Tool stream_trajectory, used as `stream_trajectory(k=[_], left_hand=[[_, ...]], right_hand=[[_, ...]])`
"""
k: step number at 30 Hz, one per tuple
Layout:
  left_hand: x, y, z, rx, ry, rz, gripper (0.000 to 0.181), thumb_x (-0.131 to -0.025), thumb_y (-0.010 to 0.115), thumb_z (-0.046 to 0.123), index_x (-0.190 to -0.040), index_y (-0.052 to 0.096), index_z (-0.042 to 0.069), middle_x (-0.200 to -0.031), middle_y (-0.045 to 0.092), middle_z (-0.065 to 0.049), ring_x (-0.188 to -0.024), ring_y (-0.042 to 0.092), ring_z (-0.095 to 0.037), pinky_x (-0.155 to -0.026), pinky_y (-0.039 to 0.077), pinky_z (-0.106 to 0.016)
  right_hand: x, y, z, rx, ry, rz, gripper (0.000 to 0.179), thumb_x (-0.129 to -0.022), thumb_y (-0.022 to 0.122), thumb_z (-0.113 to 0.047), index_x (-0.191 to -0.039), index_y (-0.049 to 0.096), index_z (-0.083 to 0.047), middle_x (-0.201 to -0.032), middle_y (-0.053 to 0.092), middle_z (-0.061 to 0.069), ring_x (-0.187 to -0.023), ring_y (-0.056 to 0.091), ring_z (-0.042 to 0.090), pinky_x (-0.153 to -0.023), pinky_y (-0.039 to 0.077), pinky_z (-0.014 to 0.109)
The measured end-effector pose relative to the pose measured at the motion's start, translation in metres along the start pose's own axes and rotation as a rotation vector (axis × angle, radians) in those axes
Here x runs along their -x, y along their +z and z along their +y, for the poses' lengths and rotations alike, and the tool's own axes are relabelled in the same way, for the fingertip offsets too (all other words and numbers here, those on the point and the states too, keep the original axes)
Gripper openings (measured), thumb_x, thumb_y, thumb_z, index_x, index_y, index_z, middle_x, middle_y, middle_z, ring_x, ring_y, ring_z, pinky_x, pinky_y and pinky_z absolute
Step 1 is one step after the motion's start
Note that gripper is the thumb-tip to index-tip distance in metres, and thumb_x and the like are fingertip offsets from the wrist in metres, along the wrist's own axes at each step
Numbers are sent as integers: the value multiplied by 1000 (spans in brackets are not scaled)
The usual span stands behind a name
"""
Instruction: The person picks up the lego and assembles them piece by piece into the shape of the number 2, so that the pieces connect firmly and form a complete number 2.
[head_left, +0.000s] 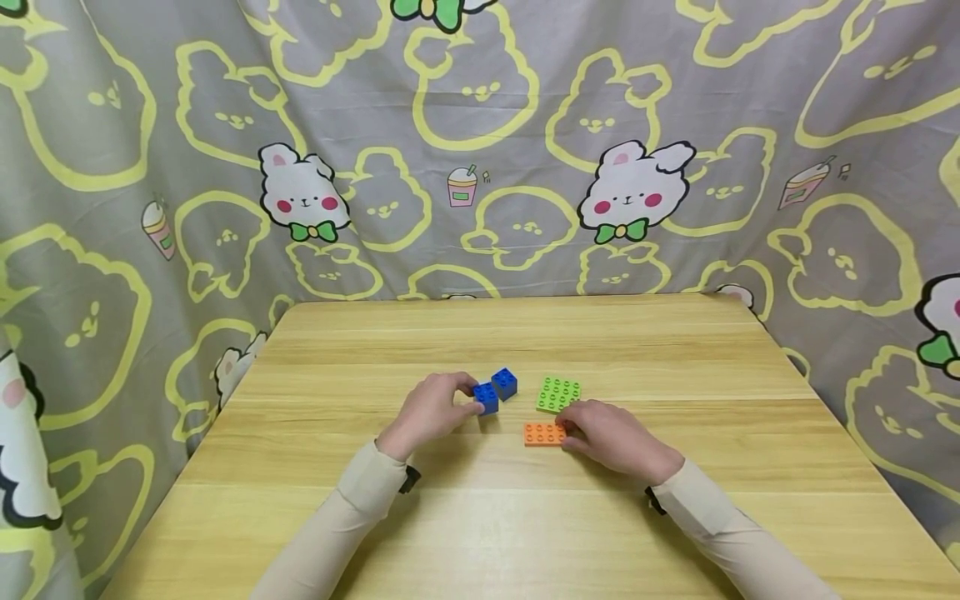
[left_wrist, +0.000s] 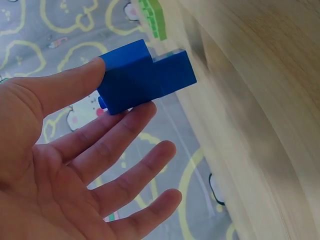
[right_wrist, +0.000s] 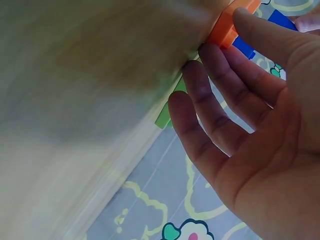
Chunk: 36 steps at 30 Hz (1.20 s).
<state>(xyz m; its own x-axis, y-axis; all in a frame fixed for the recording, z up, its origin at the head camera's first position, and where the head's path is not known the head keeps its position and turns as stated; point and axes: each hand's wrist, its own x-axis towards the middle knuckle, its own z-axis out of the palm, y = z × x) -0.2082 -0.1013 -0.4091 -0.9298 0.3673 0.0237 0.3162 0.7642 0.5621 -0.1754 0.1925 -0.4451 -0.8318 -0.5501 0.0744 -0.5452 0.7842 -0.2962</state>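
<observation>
Between thumb and fingertips, my left hand [head_left: 433, 412] pinches a blue toy building brick [head_left: 486, 398]. A second blue brick [head_left: 505, 383] stands just behind it; in the left wrist view the two overlap, and I cannot tell whether they touch. My right hand [head_left: 611, 435] pinches the right end of a flat orange brick [head_left: 542, 434] with thumb and index finger. The orange brick lies studs up on the table. Behind it is a square green studded plate [head_left: 558, 394], close to the right fingers. In the right wrist view the fingers partly hide the green plate [right_wrist: 170, 107].
The bricks are near the middle of a wooden table [head_left: 420, 533]. A grey curtain [head_left: 525, 108] with bear and rabbit prints hangs behind the table's far edge and along both sides. Dark wrist straps show under both sleeves.
</observation>
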Motion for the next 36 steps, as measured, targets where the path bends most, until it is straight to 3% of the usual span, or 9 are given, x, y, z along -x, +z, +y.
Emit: stream_trajectory(k=[4, 14, 21, 36], left_hand=[[2, -1, 4, 6, 13, -8, 30, -93, 77, 27, -116, 73, 9, -110, 75, -8, -92, 68, -22, -71, 50, -35], [4, 0, 9, 39, 46, -23, 30, -93, 77, 25, -118, 73, 8, -112, 75, -11, -104, 69, -30, -79, 52, -40], [5, 3, 12, 33, 84, -28, 29, -93, 77, 25, -115, 74, 8, -111, 76, -8, -110, 69, -31, -93, 53, -48], [9, 13, 20, 18, 126, -66, 34, -93, 76, 27, -120, 73, 7, -114, 76, -7, -111, 70, -31, -95, 54, -47]], right_hand=[[-1, 1, 2, -17, -3, -7, 21, -91, 78, -21, -110, 72, -12, -96, 68, -6, -82, 55, 7, -76, 52, 35], [-2, 3, 2, -36, 13, -13, 25, -92, 78, -23, -113, 73, -11, -100, 70, -5, -84, 57, 8, -79, 53, 37], [-1, 3, 1, -45, 6, -7, 24, -92, 78, -21, -113, 73, -10, -99, 69, -5, -84, 57, 8, -79, 52, 36], [-2, 3, -4, -58, -13, -9, 19, -92, 78, -20, -108, 72, -12, -92, 66, -7, -79, 52, 8, -72, 48, 32]])
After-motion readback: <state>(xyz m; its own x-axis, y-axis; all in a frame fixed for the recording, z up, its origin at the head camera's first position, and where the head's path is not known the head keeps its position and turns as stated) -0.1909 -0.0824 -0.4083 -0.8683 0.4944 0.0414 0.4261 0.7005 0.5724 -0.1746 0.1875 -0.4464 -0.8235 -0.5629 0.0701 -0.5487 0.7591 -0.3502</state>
